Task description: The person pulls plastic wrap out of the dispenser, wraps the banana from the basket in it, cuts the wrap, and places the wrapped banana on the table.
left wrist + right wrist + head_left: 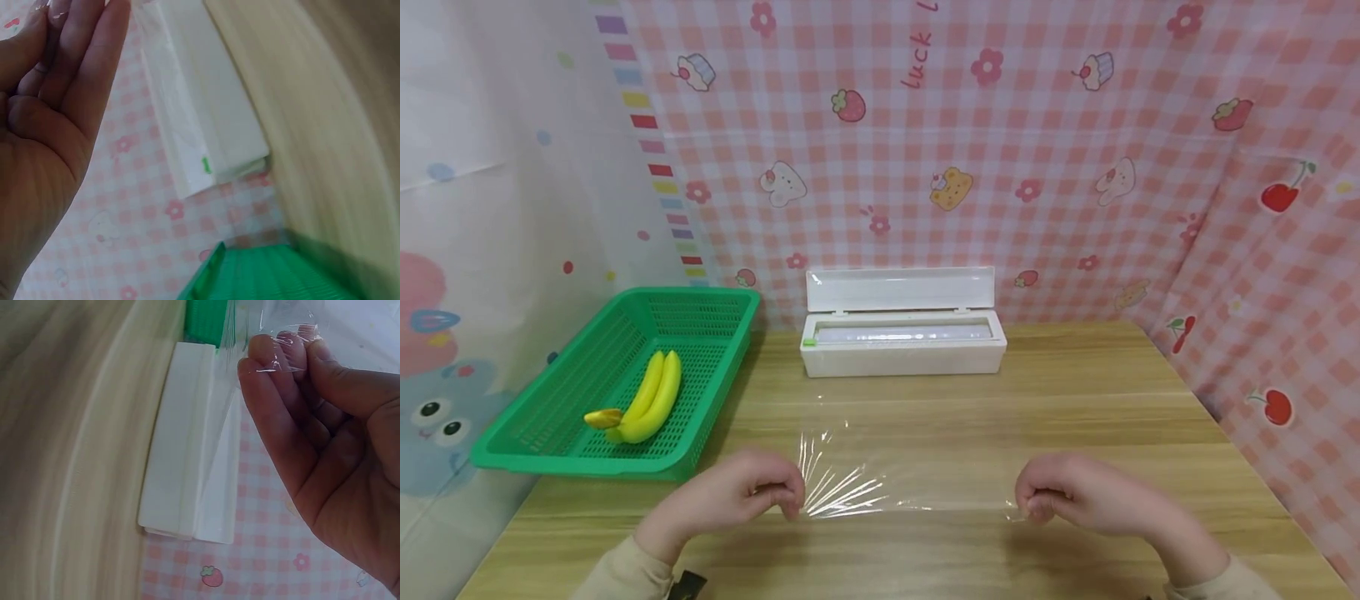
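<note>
A sheet of clear plastic wrap [925, 467] stretches from a white dispenser box [902, 360] toward the person. The box's lid [901, 290] is up, and a roll [904, 334] shows inside. The left hand [752, 492] pinches one near corner of the wrap, where shiny creases fan out. At the other near corner, the right hand [1075, 496] pinches the film between thumb and fingers. In the right wrist view, the film [281, 353] gleams over the fingertips of that hand.
To the left on the wooden table [1150, 400] stands a green basket [715, 417] with yellow bananas [658, 400] in it. A pink checked cloth [887, 167] hangs behind the box, and a patterned cloth [497, 208] covers the left side.
</note>
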Demonstrator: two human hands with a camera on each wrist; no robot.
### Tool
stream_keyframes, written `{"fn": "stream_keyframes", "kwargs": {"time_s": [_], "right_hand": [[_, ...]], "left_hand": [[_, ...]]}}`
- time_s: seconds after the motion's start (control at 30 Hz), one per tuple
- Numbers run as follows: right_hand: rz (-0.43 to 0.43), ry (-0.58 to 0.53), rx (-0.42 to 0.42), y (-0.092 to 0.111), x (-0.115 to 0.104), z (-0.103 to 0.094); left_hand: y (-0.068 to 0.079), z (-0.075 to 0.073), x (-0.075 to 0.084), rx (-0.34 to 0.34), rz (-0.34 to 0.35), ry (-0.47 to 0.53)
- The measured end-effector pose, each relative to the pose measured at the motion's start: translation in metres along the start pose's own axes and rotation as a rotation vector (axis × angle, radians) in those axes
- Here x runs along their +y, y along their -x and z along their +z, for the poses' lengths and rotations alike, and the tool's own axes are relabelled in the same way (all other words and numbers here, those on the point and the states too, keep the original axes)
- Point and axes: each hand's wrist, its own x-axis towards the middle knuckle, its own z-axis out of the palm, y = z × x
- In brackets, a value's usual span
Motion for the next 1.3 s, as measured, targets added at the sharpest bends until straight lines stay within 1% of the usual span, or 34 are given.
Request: {"fn": "stream_keyframes", "kwargs": {"time_s": [0.1, 0.27, 0.43, 0.57, 0.67, 0.93, 1.17, 1.3], "right_hand": [[0.008, 0.028, -0.008, -0.001, 0.003, 0.006], [0.035, 0.071, -0.027, 0.0, 0.007, 0.014], [0.036, 0.12, -0.035, 0.002, 0.013, 0.021], [0.033, 0.151, -0.047, 0.004, 0.018, 0.026], [0.029, 0.165, -0.057, 0.006, 0.021, 0.03], [-0.015, 0.162, -0.082, 0.006, 0.026, 0.037], [-0.009, 0.179, -0.092, 0.008, 0.027, 0.042], [0.0, 0.183, -0.099, 0.01, 0.029, 0.044]], "left_hand": [[0.0, 0.006, -0.003, -0.036, -0.06, -0.004], [0.002, 0.016, -0.008, -0.066, -0.121, -0.006], [0.003, 0.022, -0.011, -0.1, -0.178, -0.055], [0.002, 0.025, -0.011, -0.129, -0.165, -0.121], [0.002, 0.028, -0.012, -0.15, -0.156, -0.144], [0.003, 0.034, -0.016, -0.192, -0.172, -0.146], [0.003, 0.037, -0.018, -0.213, -0.159, -0.173], [0.002, 0.037, -0.016, -0.222, -0.172, -0.177]]}}
